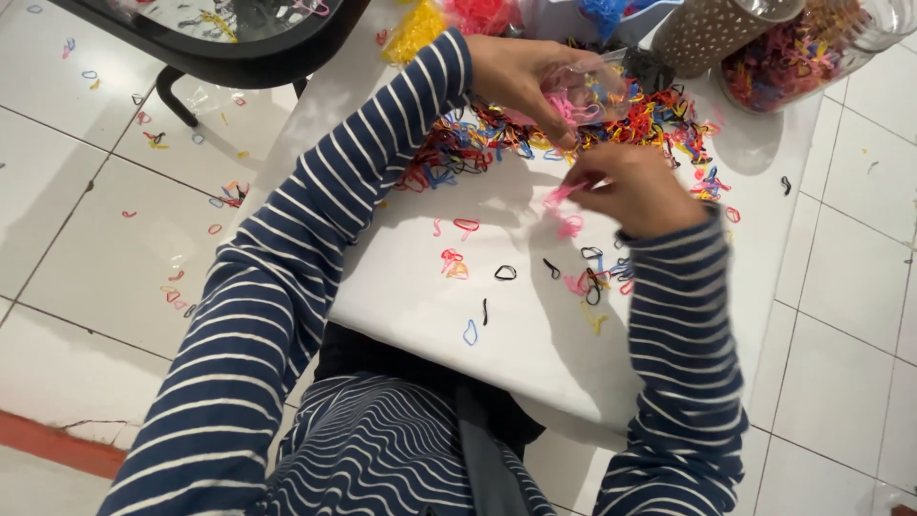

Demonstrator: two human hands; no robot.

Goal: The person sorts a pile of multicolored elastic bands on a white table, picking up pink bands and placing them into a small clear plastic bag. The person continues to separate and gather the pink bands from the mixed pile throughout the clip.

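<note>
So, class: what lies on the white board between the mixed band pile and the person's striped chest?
Head view: scattered loose bands, mostly bare board.

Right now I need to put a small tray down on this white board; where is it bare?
The white board is barest along its near left part, between the striped left sleeve and the lone blue band. Its far edge is crowded by the band pile; both hands work there, and loose bands scatter beneath the right hand.

One head-worn camera looks steeply down from close above, facing forward over the striped sleeves; beyond the fingers point(564, 129) lie the white board's point(535, 325) far edge and tiled floor point(76, 220).
</note>
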